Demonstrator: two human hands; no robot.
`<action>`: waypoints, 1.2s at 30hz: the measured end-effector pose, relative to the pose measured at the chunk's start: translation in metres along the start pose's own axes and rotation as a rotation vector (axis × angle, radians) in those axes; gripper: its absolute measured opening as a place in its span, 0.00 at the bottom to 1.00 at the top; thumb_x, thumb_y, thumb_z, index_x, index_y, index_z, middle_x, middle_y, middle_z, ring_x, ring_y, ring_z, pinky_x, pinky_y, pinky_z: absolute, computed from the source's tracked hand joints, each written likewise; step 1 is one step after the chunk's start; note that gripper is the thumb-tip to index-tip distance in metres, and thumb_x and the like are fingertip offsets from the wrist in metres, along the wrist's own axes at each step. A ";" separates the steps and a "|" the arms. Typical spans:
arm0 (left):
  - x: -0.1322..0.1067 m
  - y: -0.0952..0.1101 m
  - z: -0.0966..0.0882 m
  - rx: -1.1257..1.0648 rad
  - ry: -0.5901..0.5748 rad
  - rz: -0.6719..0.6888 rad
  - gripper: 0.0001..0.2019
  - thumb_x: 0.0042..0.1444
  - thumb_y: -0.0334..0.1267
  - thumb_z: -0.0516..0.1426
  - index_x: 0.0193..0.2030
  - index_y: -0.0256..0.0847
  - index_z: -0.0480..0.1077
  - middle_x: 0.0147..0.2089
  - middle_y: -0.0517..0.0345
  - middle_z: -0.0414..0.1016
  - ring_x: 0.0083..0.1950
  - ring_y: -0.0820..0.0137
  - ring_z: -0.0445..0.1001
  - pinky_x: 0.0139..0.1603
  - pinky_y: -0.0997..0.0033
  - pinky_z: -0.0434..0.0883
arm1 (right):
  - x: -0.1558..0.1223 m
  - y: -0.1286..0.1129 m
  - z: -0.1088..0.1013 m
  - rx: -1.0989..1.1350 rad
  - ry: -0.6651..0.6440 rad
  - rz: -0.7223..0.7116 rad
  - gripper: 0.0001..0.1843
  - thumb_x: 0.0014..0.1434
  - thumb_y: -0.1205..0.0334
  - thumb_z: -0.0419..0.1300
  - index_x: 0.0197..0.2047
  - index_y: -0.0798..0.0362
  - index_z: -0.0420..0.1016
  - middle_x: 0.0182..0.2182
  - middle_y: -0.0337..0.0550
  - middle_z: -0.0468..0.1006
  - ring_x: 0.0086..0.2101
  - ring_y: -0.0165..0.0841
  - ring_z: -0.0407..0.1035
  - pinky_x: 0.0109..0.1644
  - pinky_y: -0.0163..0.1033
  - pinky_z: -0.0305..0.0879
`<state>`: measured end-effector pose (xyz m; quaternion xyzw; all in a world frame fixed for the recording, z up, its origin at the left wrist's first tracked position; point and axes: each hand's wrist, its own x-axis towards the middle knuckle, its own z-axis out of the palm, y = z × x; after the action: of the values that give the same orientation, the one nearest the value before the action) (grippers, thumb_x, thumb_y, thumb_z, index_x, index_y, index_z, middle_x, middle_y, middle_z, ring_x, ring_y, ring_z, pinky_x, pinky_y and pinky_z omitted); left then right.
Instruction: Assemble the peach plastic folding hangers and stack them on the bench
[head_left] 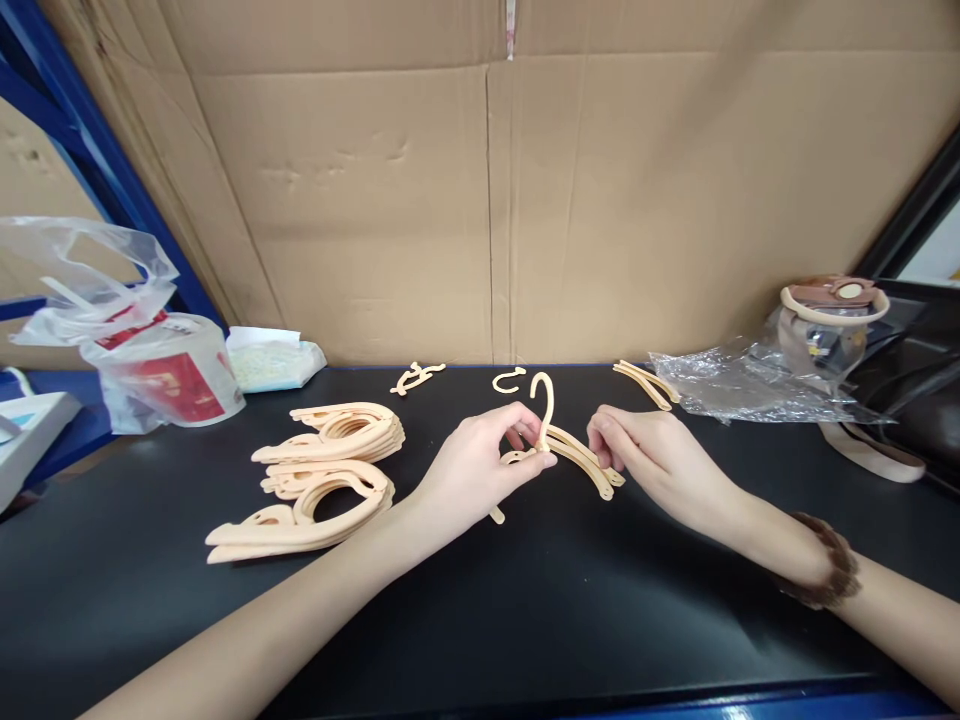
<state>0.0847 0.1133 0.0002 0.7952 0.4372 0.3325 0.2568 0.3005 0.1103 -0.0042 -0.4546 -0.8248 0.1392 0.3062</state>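
Over the middle of the black table (480, 620), both hands hold one beige plastic folding hanger (570, 450), hook pointing up. My left hand (480, 465) pinches it at the hook's base with thumb and fingers. My right hand (637, 450) grips the hanger's right arm with closed fingers. To the left lie two stacks of the same hangers (330, 470), folded flat. A loose hook (508, 379), a small hanger part (416, 378) and a pair of hanger arms (645, 383) lie at the table's far edge.
A cardboard wall (480, 200) stands behind the table. At far left sit a plastic bag with a red-labelled tub (161, 375) and a white packet (274, 360). Crumpled clear plastic (742, 390) and a lidded cup (829, 320) sit at far right. A blue shelf frame (90, 150) rises at left.
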 end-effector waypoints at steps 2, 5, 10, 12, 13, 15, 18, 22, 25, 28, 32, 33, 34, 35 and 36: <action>0.000 0.000 0.000 0.080 0.021 0.018 0.05 0.54 0.39 0.61 0.36 0.45 0.69 0.36 0.67 0.74 0.36 0.72 0.70 0.36 0.72 0.64 | 0.000 0.001 0.001 0.036 -0.035 0.033 0.21 0.67 0.56 0.42 0.23 0.51 0.60 0.19 0.36 0.68 0.21 0.29 0.62 0.28 0.37 0.57; -0.001 -0.001 0.001 0.175 0.020 0.065 0.05 0.55 0.40 0.61 0.37 0.46 0.70 0.38 0.65 0.73 0.39 0.70 0.70 0.38 0.71 0.65 | 0.000 -0.002 0.004 0.143 -0.067 0.075 0.20 0.65 0.54 0.46 0.24 0.52 0.63 0.18 0.35 0.67 0.22 0.29 0.62 0.28 0.36 0.57; -0.004 0.004 0.002 0.305 -0.067 0.240 0.06 0.57 0.40 0.60 0.41 0.47 0.71 0.41 0.64 0.74 0.43 0.69 0.71 0.42 0.71 0.66 | 0.003 -0.006 0.008 0.500 -0.111 0.133 0.21 0.63 0.44 0.52 0.31 0.53 0.70 0.20 0.36 0.68 0.21 0.28 0.63 0.26 0.35 0.60; -0.005 0.009 0.002 0.385 -0.068 0.166 0.11 0.59 0.47 0.57 0.45 0.47 0.70 0.42 0.61 0.74 0.44 0.67 0.71 0.41 0.70 0.67 | 0.005 -0.003 0.007 0.570 -0.065 0.162 0.22 0.64 0.43 0.50 0.33 0.54 0.71 0.19 0.36 0.69 0.18 0.27 0.63 0.23 0.34 0.59; -0.006 0.010 0.001 0.461 -0.052 0.076 0.14 0.60 0.49 0.55 0.47 0.46 0.69 0.43 0.59 0.73 0.44 0.65 0.72 0.39 0.69 0.67 | 0.007 0.000 0.006 0.579 -0.024 0.186 0.23 0.64 0.43 0.49 0.35 0.55 0.71 0.18 0.36 0.69 0.17 0.26 0.62 0.21 0.33 0.58; -0.005 0.010 -0.001 0.657 -0.031 -0.133 0.15 0.63 0.48 0.50 0.49 0.41 0.68 0.43 0.52 0.73 0.46 0.59 0.72 0.35 0.68 0.66 | 0.011 0.009 0.002 0.564 0.076 0.226 0.24 0.63 0.42 0.49 0.38 0.56 0.70 0.19 0.38 0.72 0.15 0.26 0.62 0.19 0.33 0.56; -0.005 0.004 -0.002 0.803 -0.074 -0.275 0.13 0.64 0.38 0.46 0.44 0.38 0.69 0.42 0.48 0.72 0.44 0.56 0.73 0.30 0.69 0.63 | 0.017 0.024 -0.002 0.498 0.154 0.216 0.21 0.61 0.43 0.53 0.38 0.54 0.68 0.25 0.41 0.77 0.19 0.28 0.68 0.22 0.33 0.59; -0.007 -0.004 0.002 0.683 -0.130 -0.224 0.12 0.63 0.38 0.46 0.40 0.42 0.70 0.39 0.55 0.72 0.34 0.66 0.74 0.29 0.70 0.62 | 0.019 0.039 0.003 0.410 0.078 0.194 0.14 0.54 0.51 0.63 0.36 0.51 0.66 0.32 0.42 0.79 0.33 0.35 0.75 0.39 0.39 0.70; -0.009 -0.003 0.008 0.479 -0.184 -0.145 0.11 0.62 0.38 0.47 0.36 0.45 0.71 0.38 0.61 0.74 0.35 0.69 0.73 0.31 0.72 0.63 | 0.018 0.042 0.010 0.236 0.006 0.206 0.13 0.52 0.56 0.64 0.37 0.50 0.65 0.35 0.40 0.80 0.36 0.36 0.76 0.40 0.40 0.70; -0.009 -0.002 0.011 0.149 -0.235 -0.101 0.10 0.61 0.39 0.49 0.38 0.46 0.71 0.36 0.63 0.75 0.34 0.71 0.72 0.32 0.73 0.65 | 0.017 0.040 0.014 0.093 -0.011 0.180 0.11 0.52 0.59 0.62 0.37 0.49 0.65 0.35 0.37 0.80 0.33 0.34 0.75 0.35 0.38 0.68; -0.005 -0.006 0.010 0.005 -0.168 -0.128 0.09 0.60 0.38 0.51 0.41 0.44 0.71 0.39 0.63 0.77 0.33 0.71 0.72 0.35 0.72 0.66 | 0.016 0.038 0.014 0.030 0.022 0.178 0.07 0.53 0.62 0.60 0.36 0.49 0.66 0.31 0.37 0.80 0.30 0.34 0.74 0.35 0.40 0.66; -0.004 -0.007 0.008 0.007 -0.143 -0.137 0.09 0.60 0.38 0.51 0.41 0.44 0.71 0.39 0.63 0.77 0.34 0.71 0.72 0.36 0.71 0.66 | 0.016 0.038 0.013 0.018 0.040 0.179 0.06 0.52 0.63 0.59 0.35 0.50 0.67 0.30 0.37 0.79 0.29 0.35 0.73 0.35 0.41 0.66; -0.003 -0.007 0.007 0.008 -0.120 -0.150 0.09 0.60 0.39 0.51 0.41 0.44 0.72 0.39 0.63 0.77 0.33 0.71 0.71 0.36 0.71 0.66 | 0.016 0.038 0.012 0.014 0.058 0.180 0.05 0.52 0.64 0.58 0.35 0.50 0.68 0.29 0.38 0.78 0.29 0.35 0.72 0.35 0.41 0.65; -0.002 -0.008 0.006 0.002 -0.099 -0.165 0.09 0.60 0.39 0.51 0.40 0.44 0.72 0.39 0.62 0.76 0.33 0.71 0.71 0.36 0.71 0.66 | 0.016 0.038 0.011 0.019 0.076 0.182 0.04 0.52 0.65 0.58 0.34 0.50 0.69 0.28 0.38 0.78 0.29 0.35 0.72 0.35 0.42 0.65; -0.001 -0.008 0.005 -0.014 -0.081 -0.178 0.08 0.60 0.39 0.52 0.40 0.43 0.72 0.39 0.62 0.76 0.32 0.72 0.70 0.36 0.71 0.66 | 0.016 0.039 0.010 0.037 0.092 0.184 0.04 0.51 0.65 0.58 0.33 0.50 0.69 0.28 0.38 0.77 0.28 0.35 0.72 0.36 0.42 0.65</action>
<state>0.0836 0.1158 -0.0090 0.7643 0.4930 0.2788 0.3083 0.3140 0.1455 -0.0256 -0.5286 -0.7620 0.1608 0.3378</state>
